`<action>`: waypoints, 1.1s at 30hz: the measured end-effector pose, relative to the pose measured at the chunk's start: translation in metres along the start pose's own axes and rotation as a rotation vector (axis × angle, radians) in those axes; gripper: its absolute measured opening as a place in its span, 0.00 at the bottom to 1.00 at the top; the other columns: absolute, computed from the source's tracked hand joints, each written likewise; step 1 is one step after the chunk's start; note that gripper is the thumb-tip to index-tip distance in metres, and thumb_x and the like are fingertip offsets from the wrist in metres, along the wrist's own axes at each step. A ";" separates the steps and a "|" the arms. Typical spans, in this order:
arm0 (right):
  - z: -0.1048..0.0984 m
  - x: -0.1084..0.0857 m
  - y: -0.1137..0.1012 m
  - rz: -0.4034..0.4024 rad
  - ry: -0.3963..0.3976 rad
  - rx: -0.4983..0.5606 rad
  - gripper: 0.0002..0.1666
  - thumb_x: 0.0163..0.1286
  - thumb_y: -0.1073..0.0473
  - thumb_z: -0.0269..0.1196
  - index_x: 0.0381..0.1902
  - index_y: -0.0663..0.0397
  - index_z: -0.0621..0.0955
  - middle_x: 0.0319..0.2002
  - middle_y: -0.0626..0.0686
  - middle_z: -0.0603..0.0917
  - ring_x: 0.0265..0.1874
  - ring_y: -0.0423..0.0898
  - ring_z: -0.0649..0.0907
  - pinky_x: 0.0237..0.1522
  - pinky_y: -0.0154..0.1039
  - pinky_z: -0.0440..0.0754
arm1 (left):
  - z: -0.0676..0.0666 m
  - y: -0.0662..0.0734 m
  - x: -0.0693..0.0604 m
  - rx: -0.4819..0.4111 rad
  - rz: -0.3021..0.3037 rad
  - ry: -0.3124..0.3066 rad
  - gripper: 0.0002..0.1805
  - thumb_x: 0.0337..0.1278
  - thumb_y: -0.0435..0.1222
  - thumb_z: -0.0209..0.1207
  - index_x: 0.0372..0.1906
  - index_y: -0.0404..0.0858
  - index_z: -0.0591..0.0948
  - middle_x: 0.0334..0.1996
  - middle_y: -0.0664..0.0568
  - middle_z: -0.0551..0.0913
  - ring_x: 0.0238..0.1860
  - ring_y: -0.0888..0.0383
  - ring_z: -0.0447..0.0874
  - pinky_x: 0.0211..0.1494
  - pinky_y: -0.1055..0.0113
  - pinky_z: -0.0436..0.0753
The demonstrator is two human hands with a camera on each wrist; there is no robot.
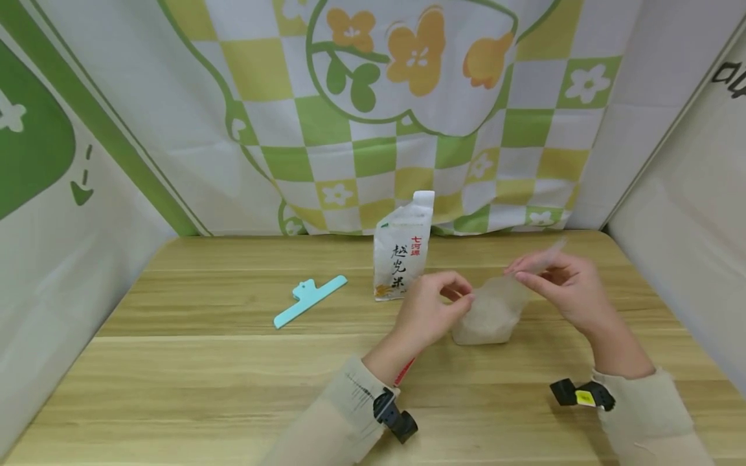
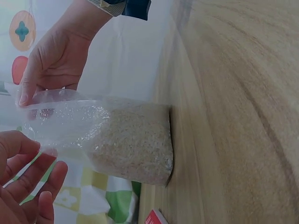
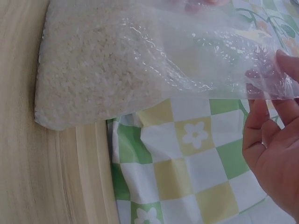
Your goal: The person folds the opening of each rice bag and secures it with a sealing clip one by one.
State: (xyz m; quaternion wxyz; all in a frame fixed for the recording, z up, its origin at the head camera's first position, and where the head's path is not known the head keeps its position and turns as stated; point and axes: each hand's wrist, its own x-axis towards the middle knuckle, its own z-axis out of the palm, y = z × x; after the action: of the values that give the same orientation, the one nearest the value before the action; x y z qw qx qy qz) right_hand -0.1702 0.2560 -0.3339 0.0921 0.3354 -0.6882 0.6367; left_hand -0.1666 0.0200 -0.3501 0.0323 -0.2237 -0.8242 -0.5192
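Well, from the head, the left hand (image 1: pixel 431 307) and right hand (image 1: pixel 574 294) held the top of a clear bag of rice (image 1: pixel 486 318) standing on the worktop (image 1: pixel 221 395), right of a white packet (image 1: pixel 401 255) and a turquoise clip (image 1: pixel 311 301). From the left wrist, the left fingers (image 2: pixel 32 175) pinched one edge; from the right wrist, the right fingers pinched the opposite edge.

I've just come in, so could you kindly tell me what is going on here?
A person's left hand and right hand pinch the upper part of a clear bag of rice, which stands upright on the table. A white packet stands farther back to the bag's left, with a light blue clip lying farther left.
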 end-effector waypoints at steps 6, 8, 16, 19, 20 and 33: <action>0.001 -0.001 0.003 -0.021 0.041 -0.024 0.12 0.63 0.83 0.58 0.35 0.67 0.84 0.39 0.47 0.89 0.42 0.40 0.87 0.45 0.28 0.83 | -0.001 -0.003 0.001 -0.005 0.022 -0.010 0.02 0.59 0.33 0.64 0.35 0.39 0.86 0.33 0.53 0.89 0.35 0.62 0.85 0.36 0.75 0.79; 0.001 -0.001 0.004 -0.018 0.056 -0.029 0.13 0.63 0.82 0.59 0.36 0.66 0.85 0.38 0.47 0.90 0.42 0.40 0.87 0.45 0.28 0.83 | -0.001 -0.004 0.001 -0.004 0.031 -0.010 0.02 0.59 0.32 0.64 0.35 0.39 0.86 0.33 0.53 0.89 0.35 0.61 0.85 0.37 0.74 0.81; 0.002 0.000 0.004 -0.021 0.058 0.011 0.14 0.62 0.83 0.60 0.38 0.66 0.85 0.39 0.47 0.89 0.41 0.40 0.87 0.43 0.28 0.83 | 0.002 -0.006 0.003 -0.062 0.058 -0.002 0.03 0.57 0.29 0.63 0.35 0.38 0.84 0.31 0.51 0.87 0.34 0.64 0.83 0.42 0.66 0.84; 0.002 0.000 0.004 -0.018 0.055 -0.004 0.14 0.63 0.82 0.60 0.38 0.64 0.85 0.39 0.46 0.89 0.41 0.39 0.86 0.44 0.28 0.83 | 0.002 -0.006 0.003 -0.064 0.069 -0.001 0.03 0.57 0.29 0.64 0.35 0.38 0.84 0.31 0.51 0.87 0.33 0.65 0.82 0.42 0.63 0.84; 0.002 0.000 0.005 -0.024 0.049 -0.001 0.14 0.63 0.82 0.59 0.38 0.64 0.85 0.39 0.46 0.89 0.42 0.40 0.86 0.44 0.28 0.83 | 0.002 -0.006 0.003 -0.065 0.072 0.000 0.03 0.57 0.29 0.64 0.35 0.38 0.84 0.31 0.51 0.87 0.33 0.65 0.82 0.42 0.63 0.84; 0.000 0.003 0.013 -0.173 -0.084 0.065 0.15 0.68 0.85 0.47 0.39 0.73 0.80 0.42 0.53 0.86 0.47 0.44 0.83 0.52 0.32 0.80 | 0.002 -0.005 0.002 -0.040 0.104 -0.004 0.06 0.54 0.26 0.63 0.30 0.40 0.82 0.30 0.52 0.88 0.35 0.66 0.83 0.38 0.70 0.84</action>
State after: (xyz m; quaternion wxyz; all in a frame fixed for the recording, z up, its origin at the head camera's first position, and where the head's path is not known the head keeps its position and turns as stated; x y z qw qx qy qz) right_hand -0.1799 0.2542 -0.3426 0.1069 0.4228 -0.6387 0.6339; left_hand -0.1695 0.0208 -0.3545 0.0529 -0.2679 -0.8010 -0.5328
